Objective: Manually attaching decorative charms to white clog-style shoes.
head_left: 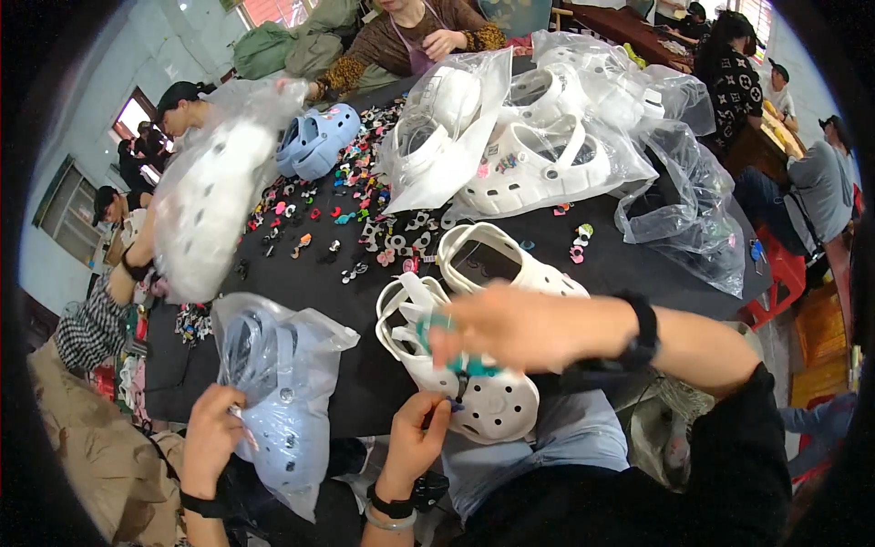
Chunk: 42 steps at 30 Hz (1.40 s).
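Observation:
A white clog [497, 410] lies tilted just above my lap, toe toward me. My right hand [510, 324] crosses over it, smeared by motion, closed around a green-handled tool [476, 368] whose kind I cannot make out. The tool's dark tip points down at the holes in the clog's upper. My left hand [421, 436] is at the clog's left edge, thumb and finger pinched on a small dark-blue piece [455, 405]. Just beyond, a second white clog [488, 255] rests on the black table, partly hidden by my right hand.
Another person's hand [214, 424] holds bagged light-blue clogs [283, 401] at my left. Many small colourful charms [365, 196] lie scattered ahead. Bagged white clogs [538, 169] are piled at the back, blue clogs [316, 141] beside them. A co-worker holds up another bagged white clog [214, 201].

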Motion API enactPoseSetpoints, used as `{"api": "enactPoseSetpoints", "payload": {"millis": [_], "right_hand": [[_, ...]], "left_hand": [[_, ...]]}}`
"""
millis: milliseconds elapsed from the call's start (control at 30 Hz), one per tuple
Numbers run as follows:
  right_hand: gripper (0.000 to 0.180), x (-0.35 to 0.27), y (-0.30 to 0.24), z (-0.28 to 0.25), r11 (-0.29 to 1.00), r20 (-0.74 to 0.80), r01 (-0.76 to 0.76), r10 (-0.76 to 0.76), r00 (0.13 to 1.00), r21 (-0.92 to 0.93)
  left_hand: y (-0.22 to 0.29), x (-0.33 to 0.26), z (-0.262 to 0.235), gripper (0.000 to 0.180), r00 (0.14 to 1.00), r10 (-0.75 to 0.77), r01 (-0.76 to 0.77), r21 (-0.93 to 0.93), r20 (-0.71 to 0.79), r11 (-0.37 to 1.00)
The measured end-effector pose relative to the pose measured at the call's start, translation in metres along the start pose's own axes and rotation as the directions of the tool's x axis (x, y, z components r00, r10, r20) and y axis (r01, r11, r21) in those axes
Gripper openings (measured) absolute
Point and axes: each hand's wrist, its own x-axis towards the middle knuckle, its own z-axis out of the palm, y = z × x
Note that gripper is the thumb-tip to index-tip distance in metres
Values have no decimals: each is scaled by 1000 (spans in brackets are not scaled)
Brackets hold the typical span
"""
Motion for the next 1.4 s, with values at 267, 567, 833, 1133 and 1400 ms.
{"api": "enactPoseSetpoints", "payload": {"millis": [267,567,833,1133,1400], "right_hand": [[29,-6,-6,-9,995,-21,-40,42,999,88],[35,-23,-8,-5,922,-23,-257,275,961,291],[21,-53,-41,-12,918,-237,339,-382,893,-204],[27,-105,2,26,978,-342,180,-206,917,-107],[28,-104,3,50,894,-222,303,-386,895,-329]], "left_hand": [[-9,1,4,8,999,39,-39,-52,7,998],[-2,2,2,11,997,76,-76,9,5,997],[0,-3,1,15,999,11,-5,-168,35,986],[23,12,1,15,975,-164,162,22,153,987],[15,9,2,14,985,-125,134,-75,115,988]]}}
